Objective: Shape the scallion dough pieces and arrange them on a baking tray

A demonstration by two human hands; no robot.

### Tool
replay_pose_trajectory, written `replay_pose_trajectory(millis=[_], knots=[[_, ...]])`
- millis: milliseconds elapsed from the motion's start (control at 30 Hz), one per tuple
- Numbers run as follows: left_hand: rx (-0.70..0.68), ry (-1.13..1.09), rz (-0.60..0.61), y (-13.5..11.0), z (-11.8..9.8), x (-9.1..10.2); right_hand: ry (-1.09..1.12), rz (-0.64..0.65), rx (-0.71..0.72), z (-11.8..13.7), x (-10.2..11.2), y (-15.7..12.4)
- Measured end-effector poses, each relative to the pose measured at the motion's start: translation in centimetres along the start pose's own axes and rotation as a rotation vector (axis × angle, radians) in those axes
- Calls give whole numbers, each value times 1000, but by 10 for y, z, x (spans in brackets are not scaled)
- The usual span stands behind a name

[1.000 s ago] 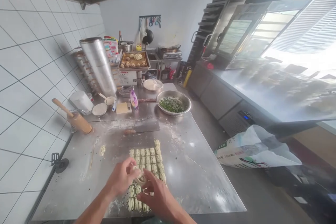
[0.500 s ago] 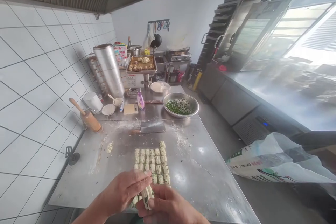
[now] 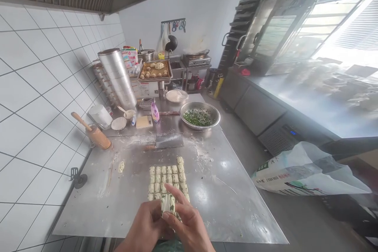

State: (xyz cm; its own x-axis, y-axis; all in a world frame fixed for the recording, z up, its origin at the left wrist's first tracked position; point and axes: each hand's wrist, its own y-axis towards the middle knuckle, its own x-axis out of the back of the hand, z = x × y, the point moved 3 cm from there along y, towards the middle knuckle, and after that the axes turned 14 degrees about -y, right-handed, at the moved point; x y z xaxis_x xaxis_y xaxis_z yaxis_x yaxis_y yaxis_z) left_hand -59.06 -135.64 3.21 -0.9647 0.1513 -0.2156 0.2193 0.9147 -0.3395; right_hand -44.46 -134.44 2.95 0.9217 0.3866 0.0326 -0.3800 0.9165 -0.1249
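Near the front edge of the steel table (image 3: 218,220), a small piece of layered dough (image 3: 167,204) with green bits is held between both hands. My left hand (image 3: 146,216) is closed around its left side and underside, part of its fingers hidden. My right hand (image 3: 189,218) pinches it from the right, thumb on its near end and index finger stretched forward. Just beyond lie close rows of similar cut dough pieces (image 3: 165,170), some of them covered by my hands. One single dough piece (image 3: 121,166) lies apart at the left, beside a thin stick (image 3: 111,173).
Behind the rows lies a cleaver (image 3: 169,141). A steel bowl (image 3: 217,120) of chopped greens stands at the back right. A large wooden roller (image 3: 99,137) rests by the tiled wall, near a kitchen scale (image 3: 144,122). A plastic sack (image 3: 304,169) is right of the table.
The dough piece has turned more upright and moved up a little. My left hand has dropped from above it to its left side. My right index finger has stretched out forward.
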Motion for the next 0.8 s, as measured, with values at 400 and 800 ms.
replay_pose_trajectory(millis=[400,800], knots=[[316,-656,-148,-19,-21,3,-373,161,522,-11,17,-10],[135,-119,-49,5,2,18,-84,111,133,-25,13,-5]])
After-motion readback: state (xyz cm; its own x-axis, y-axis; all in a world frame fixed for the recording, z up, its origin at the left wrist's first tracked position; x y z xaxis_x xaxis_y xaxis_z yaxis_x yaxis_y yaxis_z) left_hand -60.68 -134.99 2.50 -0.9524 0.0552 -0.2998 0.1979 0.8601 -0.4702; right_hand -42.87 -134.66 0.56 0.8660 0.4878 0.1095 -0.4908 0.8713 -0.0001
